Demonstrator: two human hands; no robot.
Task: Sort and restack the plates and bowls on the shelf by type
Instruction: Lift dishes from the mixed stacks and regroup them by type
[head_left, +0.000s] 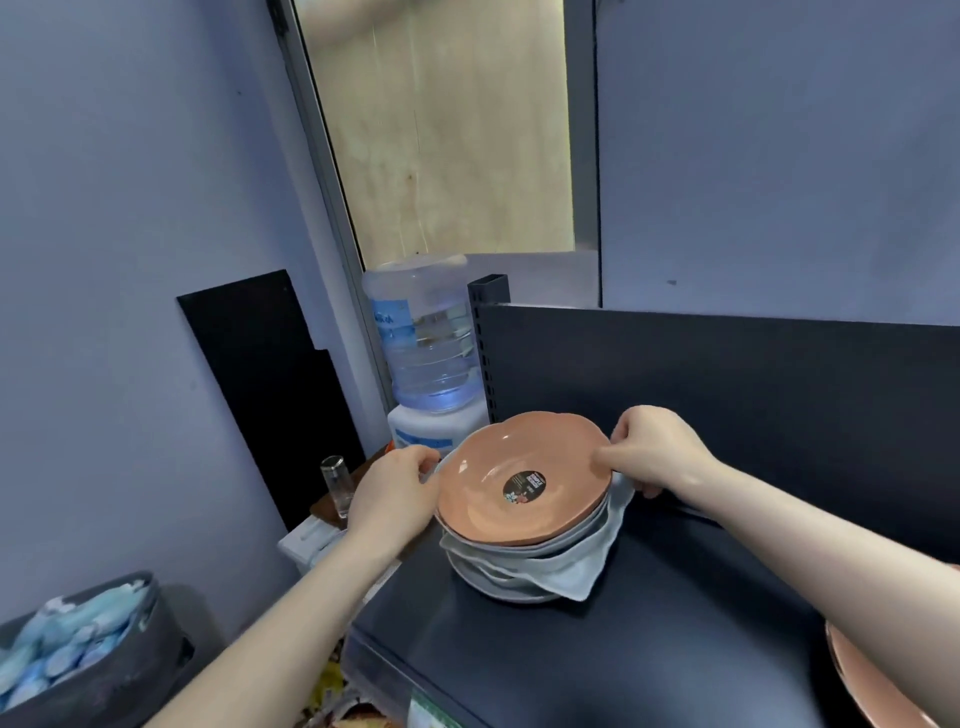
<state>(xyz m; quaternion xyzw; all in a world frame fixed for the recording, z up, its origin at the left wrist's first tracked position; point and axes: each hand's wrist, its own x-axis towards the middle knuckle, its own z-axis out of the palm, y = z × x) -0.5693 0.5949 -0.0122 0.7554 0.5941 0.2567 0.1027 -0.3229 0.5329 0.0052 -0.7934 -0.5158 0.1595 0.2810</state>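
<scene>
A salmon-pink plate (519, 473) with a wavy rim and a round dark sticker lies on top of a mixed stack of pale grey-blue plates (540, 569) on the dark shelf (649, 639). My left hand (395, 491) grips the pink plate's left rim. My right hand (649, 447) pinches its right rim, thumb on top. The stack leans, with squarish grey-blue pieces jutting out to the right. Another pink plate (872, 686) shows at the lower right, partly behind my right forearm.
The shelf's dark back panel (753, 384) rises just behind the stack. A water dispenser with a big clear bottle (423, 343) stands left of the shelf, beside a drinking glass (337, 483). A dark bin of blue items (78, 654) sits at lower left.
</scene>
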